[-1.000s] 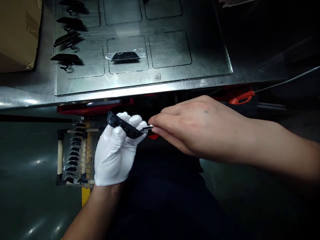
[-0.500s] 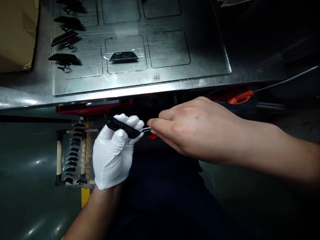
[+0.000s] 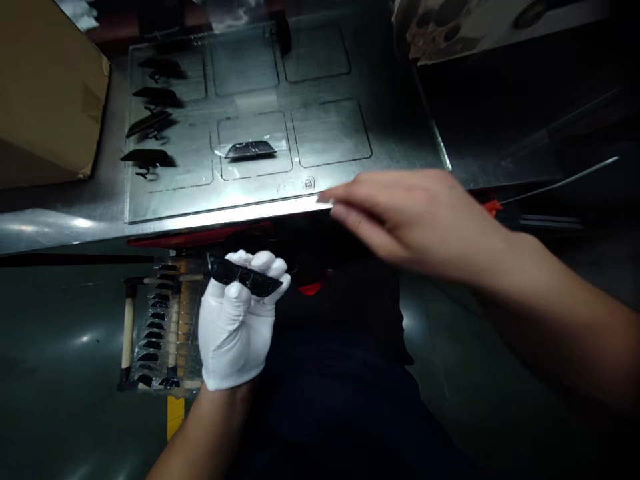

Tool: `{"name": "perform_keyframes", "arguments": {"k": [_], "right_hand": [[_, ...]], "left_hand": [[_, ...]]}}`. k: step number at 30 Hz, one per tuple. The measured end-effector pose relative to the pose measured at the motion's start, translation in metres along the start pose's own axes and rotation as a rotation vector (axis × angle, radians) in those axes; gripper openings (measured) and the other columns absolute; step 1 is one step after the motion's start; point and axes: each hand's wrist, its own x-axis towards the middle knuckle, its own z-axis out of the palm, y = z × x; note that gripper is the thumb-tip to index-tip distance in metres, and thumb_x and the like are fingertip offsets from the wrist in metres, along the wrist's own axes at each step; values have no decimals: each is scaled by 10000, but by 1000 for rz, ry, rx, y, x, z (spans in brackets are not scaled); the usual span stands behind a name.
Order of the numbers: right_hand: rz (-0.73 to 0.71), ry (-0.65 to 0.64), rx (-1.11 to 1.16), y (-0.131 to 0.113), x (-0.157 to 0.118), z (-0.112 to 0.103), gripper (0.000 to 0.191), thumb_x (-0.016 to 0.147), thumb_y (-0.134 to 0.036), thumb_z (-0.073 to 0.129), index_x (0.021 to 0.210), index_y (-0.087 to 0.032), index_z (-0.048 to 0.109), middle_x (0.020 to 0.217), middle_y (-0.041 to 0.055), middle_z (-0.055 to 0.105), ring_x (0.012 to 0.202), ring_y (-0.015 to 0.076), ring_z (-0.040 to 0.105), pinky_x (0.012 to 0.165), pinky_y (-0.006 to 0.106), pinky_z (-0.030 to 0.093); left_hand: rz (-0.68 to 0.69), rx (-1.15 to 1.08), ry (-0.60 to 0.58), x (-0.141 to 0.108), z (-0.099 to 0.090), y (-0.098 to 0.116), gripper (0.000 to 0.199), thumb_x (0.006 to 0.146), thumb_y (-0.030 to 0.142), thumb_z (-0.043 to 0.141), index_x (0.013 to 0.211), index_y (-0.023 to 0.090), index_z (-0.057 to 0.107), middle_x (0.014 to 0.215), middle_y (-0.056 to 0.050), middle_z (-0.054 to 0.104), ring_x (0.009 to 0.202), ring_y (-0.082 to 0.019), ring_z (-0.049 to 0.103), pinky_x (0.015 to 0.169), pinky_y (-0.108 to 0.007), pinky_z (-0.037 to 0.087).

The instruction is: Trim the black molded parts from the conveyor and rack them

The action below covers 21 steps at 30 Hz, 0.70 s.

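Observation:
My left hand [image 3: 235, 327], in a white glove, grips a small black plastic part [image 3: 244, 276] between thumb and fingers, below the table's front edge. The part is elongated, with one slanted end. Bare, my right hand [image 3: 400, 210] is up at the table's edge, apart from the left one. Its thumb and forefinger are pinched together; a small pale bit shows at the tips, too little to name. Behind it, a black part in clear film [image 3: 251, 149] lies on the marked sheet [image 3: 330, 133].
Several black parts [image 3: 147, 158] with small clips stand along the sheet's left side. A cardboard box [image 3: 47, 100] is at far left. Below left, a rack [image 3: 128, 327] holds trays of black parts. An orange-handled tool [image 3: 493, 207] is partly hidden behind my right forearm.
My right hand has drawn away from the black part, up and to the right, toward the table edge. The left hand still holds the part. The whole view has shifted slightly.

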Motion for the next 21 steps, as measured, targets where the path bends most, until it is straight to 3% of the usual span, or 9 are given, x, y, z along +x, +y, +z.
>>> {"name": "perform_keyframes", "arguments": {"k": [5,7,9,11,13,14,16,18,21], "right_hand": [[254,241,-177,98,18,18,341,1034,-369,526,1292,-225,696,1117,80,671,1003,244,587,879,411,479],[276,274,-157,115,20,22,354,1028,-375,542,1314,-219,682,1166,92,662,1054,256,566,933,447,480],[261,358,-81,108,12,23,398,1023,-353,556,1382,-197,631,1272,116,631,1162,272,549,1010,477,466],[242,547,39,86,-12,26,403,1003,-297,586,1386,-177,622,1305,130,617,1206,267,561,1046,473,463],[300,765,215,63,-53,39,281,979,-258,610,1232,-182,705,1128,102,672,1027,224,645,916,408,528],[380,833,341,56,-78,49,202,987,-270,597,1116,-194,732,926,61,669,808,179,648,755,352,534],[809,692,597,59,-129,78,246,1027,-368,545,1009,-191,716,811,45,641,643,148,599,591,295,486],[1143,696,674,81,-168,108,332,939,-465,666,1108,-180,649,890,69,652,723,176,631,678,319,533],[1150,773,701,126,-183,135,627,823,-497,769,1333,-207,548,1275,148,634,1149,284,643,1036,439,502]], "left_hand": [[-100,-115,-50,9,6,3,259,846,356,747,1089,291,686,1033,55,665,984,-86,711,873,-228,663],[-128,-120,-45,13,12,2,269,835,361,762,1083,292,685,1006,53,661,948,-82,712,845,-223,666],[-164,-119,-44,17,18,0,286,817,368,784,1073,288,686,977,54,659,893,-71,709,804,-205,662],[-197,-114,-42,21,23,-3,314,791,390,809,1062,284,691,965,57,668,843,-63,709,761,-182,653],[-227,-118,-50,27,28,-7,336,774,410,824,1060,290,696,961,62,682,806,-59,711,729,-166,642],[-246,-124,-60,30,30,-9,336,774,419,823,1060,295,698,962,64,688,796,-58,712,722,-161,637],[-284,-135,-93,35,34,-13,328,784,433,812,1064,302,701,964,65,698,787,-54,714,720,-153,630],[-316,-125,-129,39,38,-18,321,793,449,801,1063,301,709,967,59,710,785,-56,718,724,-150,626],[-349,-82,-183,39,44,-26,329,785,461,805,1056,295,722,956,47,726,778,-70,726,715,-152,624]]}}
